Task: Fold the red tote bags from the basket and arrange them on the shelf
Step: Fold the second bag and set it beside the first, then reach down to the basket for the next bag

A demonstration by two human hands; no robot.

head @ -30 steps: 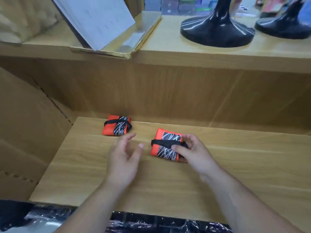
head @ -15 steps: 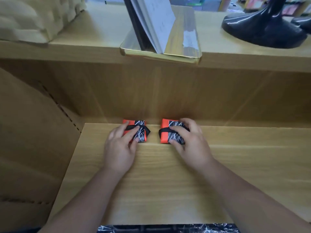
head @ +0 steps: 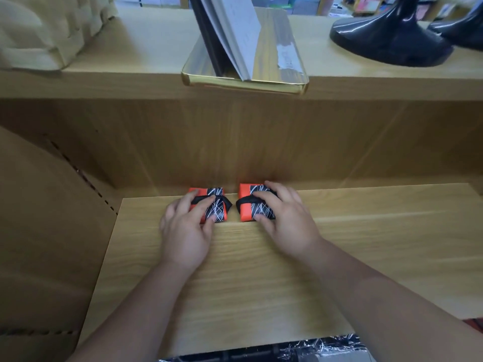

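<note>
Red fabric, a black panel with white scribbles and a black strap: so looks each of the two folded tote bags. My left hand [head: 185, 231] holds the left bag [head: 219, 208], fingers bent over its top and the thumb against its near edge. My right hand [head: 287, 223] grips the right bag [head: 245, 213] in the same way, fingers across the strap. Both bags lie flat on the shelf board [head: 235, 296], side by side, with a narrow gap between them.

Just beyond my fingertips stands the back wall [head: 235, 142] of the shelf. The far edges of the bags are very near it, but I cannot tell if they touch it. Outward from my left hand the board runs a short way to the side panel [head: 39, 231]. Outward from my right hand the wood stretches wide and leaves the picture. Toward me it continues under my forearms to the front edge.

Above my hands the upper shelf [head: 117, 74] carries a gold tray [head: 282, 64] with a grey booklet [head: 235, 35] leaning in it. Beside it is a glossy black stand [head: 386, 43], cut off at the top, and a blurred beige woven thing [head: 34, 35]. My hands cover a large part of each bag. Below the front edge some black patterned material [head: 313, 347] shows, too cut off to name.
</note>
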